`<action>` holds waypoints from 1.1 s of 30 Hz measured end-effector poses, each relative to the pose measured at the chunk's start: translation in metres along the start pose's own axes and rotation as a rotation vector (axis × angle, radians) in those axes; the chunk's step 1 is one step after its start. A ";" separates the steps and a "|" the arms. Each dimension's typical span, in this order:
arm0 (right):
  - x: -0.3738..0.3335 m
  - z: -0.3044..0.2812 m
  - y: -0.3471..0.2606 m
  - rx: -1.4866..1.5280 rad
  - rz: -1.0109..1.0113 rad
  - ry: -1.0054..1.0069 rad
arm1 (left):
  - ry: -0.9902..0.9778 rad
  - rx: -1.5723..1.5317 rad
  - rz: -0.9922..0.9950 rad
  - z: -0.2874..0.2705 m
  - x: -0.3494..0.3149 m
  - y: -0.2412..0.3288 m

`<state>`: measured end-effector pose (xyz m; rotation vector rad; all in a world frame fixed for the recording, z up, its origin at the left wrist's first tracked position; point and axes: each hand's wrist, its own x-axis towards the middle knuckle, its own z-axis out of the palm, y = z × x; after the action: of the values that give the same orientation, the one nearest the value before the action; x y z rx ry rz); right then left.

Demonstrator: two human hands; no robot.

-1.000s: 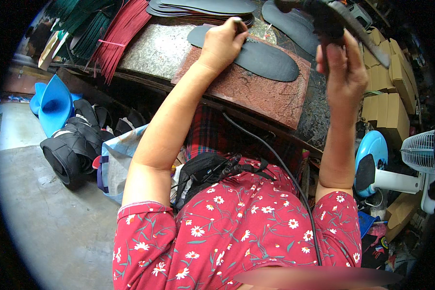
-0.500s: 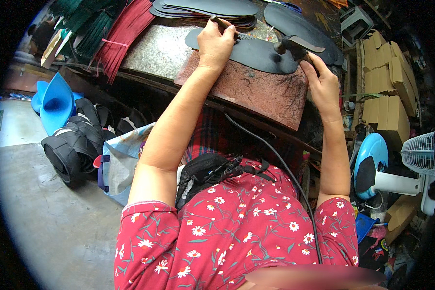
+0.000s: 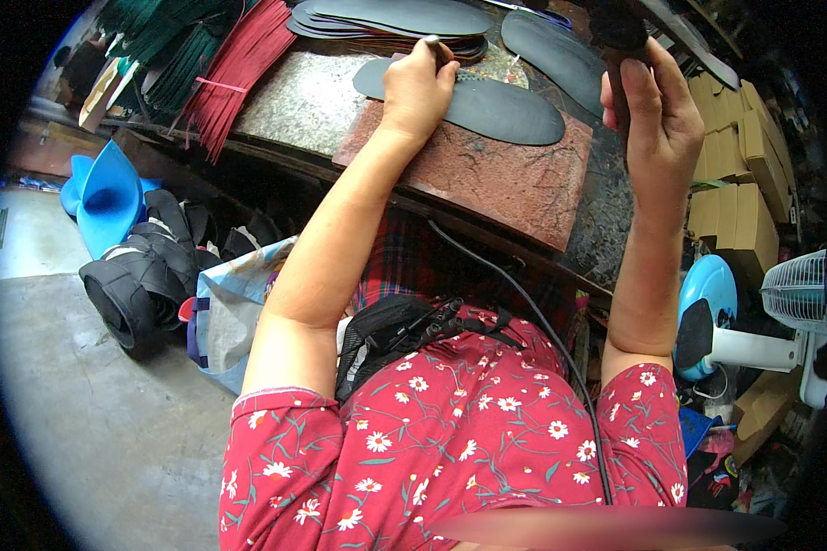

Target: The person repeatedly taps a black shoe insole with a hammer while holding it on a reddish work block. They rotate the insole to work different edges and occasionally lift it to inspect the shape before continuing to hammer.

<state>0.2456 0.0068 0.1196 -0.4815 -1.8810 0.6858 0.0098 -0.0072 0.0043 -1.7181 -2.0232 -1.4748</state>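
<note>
In the head view, the left hand (image 3: 418, 87) rested on a dark shoe sole (image 3: 487, 106) that lay flat on a reddish-brown stone slab (image 3: 515, 179). Its fingers were curled together around a thin metal tool (image 3: 435, 48), whose tip stood up between thumb and forefinger just over the sole's upper edge. The right hand (image 3: 657, 124) was raised clear of the slab, to the right of the sole and apart from it, with its fingers clamped on the handle of a dark hammer (image 3: 618, 32); the hammer's head reached toward the top rim of the picture and was partly blurred.

Behind the slab lay a grey stone plate (image 3: 303, 96), and beyond that a stack of dark soles (image 3: 395, 18). A second loose sole (image 3: 551, 55) lay just past the first. Bundles of red strips (image 3: 234, 69) and green strips (image 3: 161, 46) lay at the upper left. On the floor to the left stood a blue plastic seat (image 3: 101, 197) beside a heap of black straps (image 3: 142, 275). Cardboard boxes (image 3: 735, 184) and a white fan (image 3: 795, 303) were at the right.
</note>
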 end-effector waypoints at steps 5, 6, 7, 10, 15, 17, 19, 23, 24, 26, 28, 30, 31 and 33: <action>-0.019 0.030 0.030 -0.633 0.226 -0.259 | -0.070 0.230 0.270 0.004 -0.004 0.006; -0.027 0.023 0.039 -0.582 0.233 -0.181 | -0.054 0.137 0.268 0.004 -0.003 0.004; -0.037 0.014 0.049 -0.565 0.299 -0.134 | -0.022 0.143 0.166 0.004 -0.003 0.002; -0.068 -0.023 0.074 -0.725 0.265 0.020 | 0.056 -0.770 -0.448 -0.002 0.007 -0.007; -0.101 -0.071 0.084 -0.927 0.492 -0.015 | 0.092 -0.302 -0.173 -0.005 0.003 0.000; -0.097 -0.070 0.082 -0.989 0.552 -0.114 | 0.154 -0.212 -0.068 -0.005 -0.001 0.011; -0.081 -0.056 0.080 -0.939 0.340 -0.100 | 0.164 -0.158 -0.014 -0.007 -0.002 0.019; -0.037 0.001 0.086 -0.671 -0.209 -0.471 | 0.197 -0.024 0.309 -0.014 -0.004 0.033; -0.026 0.016 0.089 -0.610 -0.183 -0.565 | 0.201 -0.049 0.370 -0.015 -0.005 0.036; -0.002 0.038 0.097 -0.377 0.009 -0.789 | 0.200 -0.098 0.461 -0.017 -0.006 0.039; 0.017 0.048 0.101 -0.354 -0.253 -0.764 | 0.213 -0.127 0.519 -0.017 -0.007 0.040; 0.038 0.052 0.103 -0.468 -0.552 -0.664 | 0.257 -0.146 0.540 -0.018 -0.006 0.039; 0.050 0.056 0.105 -0.517 -0.615 -0.653 | 0.301 -0.139 0.536 -0.018 -0.006 0.038; 0.074 0.068 0.110 -0.508 -0.713 -0.536 | 0.377 -0.151 0.497 -0.019 -0.004 0.034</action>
<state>0.1568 0.1183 0.0783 0.1081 -2.5310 -0.1750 0.0291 -0.0270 0.0317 -1.6687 -1.2196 -1.6378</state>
